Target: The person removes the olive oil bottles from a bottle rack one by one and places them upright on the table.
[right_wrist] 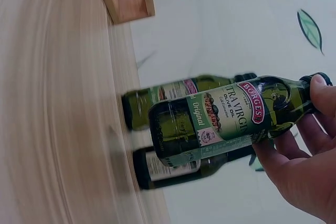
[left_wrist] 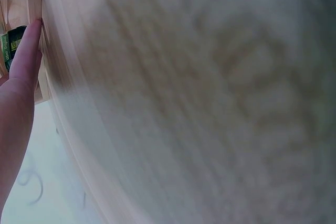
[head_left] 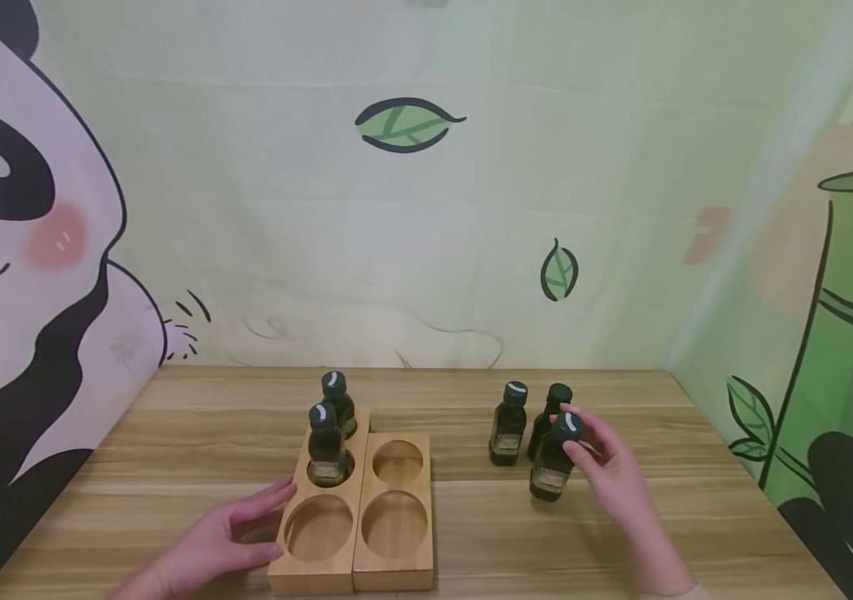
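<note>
My right hand (head_left: 609, 468) pinches a small dark green olive oil bottle (right_wrist: 220, 116) near its cap, with the label showing in the right wrist view. The bottle leans a little, its base in front of two more olive oil bottles, one at the left (head_left: 508, 425) and one partly hidden behind (head_left: 546, 421). My left hand (head_left: 227, 533) rests against the left side of a wooden rack (head_left: 313, 583), thumb and fingers spread along its edge. Two bottles stand in that rack's back holes, the nearer one (head_left: 327, 450) in the middle hole; its front round hole is bare.
A second wooden rack (head_left: 393, 577) with two visible round recesses adjoins the first on its right. Wood-grain tabletop (head_left: 486, 533) lies between the racks and the right-hand bottles. A printed cloth backdrop (head_left: 283, 250) with a panda and bamboo rises behind the table.
</note>
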Motion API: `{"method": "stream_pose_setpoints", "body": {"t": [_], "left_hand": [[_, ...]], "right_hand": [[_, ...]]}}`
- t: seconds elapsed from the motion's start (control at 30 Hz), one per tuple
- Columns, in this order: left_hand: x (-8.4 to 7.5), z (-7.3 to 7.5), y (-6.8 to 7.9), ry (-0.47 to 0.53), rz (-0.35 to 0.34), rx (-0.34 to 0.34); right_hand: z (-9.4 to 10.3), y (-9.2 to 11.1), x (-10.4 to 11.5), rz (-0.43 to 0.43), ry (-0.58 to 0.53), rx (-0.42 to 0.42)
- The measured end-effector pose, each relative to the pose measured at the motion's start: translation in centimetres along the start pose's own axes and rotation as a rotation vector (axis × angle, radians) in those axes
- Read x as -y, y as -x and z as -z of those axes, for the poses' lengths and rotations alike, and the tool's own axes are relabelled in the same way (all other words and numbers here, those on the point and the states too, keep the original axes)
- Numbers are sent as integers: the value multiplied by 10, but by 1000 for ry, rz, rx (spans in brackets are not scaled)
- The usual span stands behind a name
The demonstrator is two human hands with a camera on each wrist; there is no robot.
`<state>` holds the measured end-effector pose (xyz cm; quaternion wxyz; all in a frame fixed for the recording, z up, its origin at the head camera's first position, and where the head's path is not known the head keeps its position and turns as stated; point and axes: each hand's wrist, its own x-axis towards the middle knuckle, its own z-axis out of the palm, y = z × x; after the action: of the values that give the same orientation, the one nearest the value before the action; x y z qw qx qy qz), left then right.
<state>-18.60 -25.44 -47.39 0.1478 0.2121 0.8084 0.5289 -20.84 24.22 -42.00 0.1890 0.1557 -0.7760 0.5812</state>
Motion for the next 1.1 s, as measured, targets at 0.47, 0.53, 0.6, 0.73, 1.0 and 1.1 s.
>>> {"method": "stream_pose_setpoints", "body": {"t": [0.47,0.53,0.6,0.73,1.0,1.1], "left_hand": [[3,0,-1,21,-7,6],[3,0,-1,28,-7,7],[3,0,-1,32,-10,9],[2,0,-1,28,-19,15],[1,0,-1,20,5,13],[1,0,-1,18,-8,8]], "right_hand": [[27,-8,-19,-24,44,-31],[29,-9,-21,-32,41,-29],[32,-10,-24,-40,38,-25],[36,-12,-30,-59,32,-11],[45,-18,-38,-60,27,5],[48,-20,-41,-52,16,13]]}}
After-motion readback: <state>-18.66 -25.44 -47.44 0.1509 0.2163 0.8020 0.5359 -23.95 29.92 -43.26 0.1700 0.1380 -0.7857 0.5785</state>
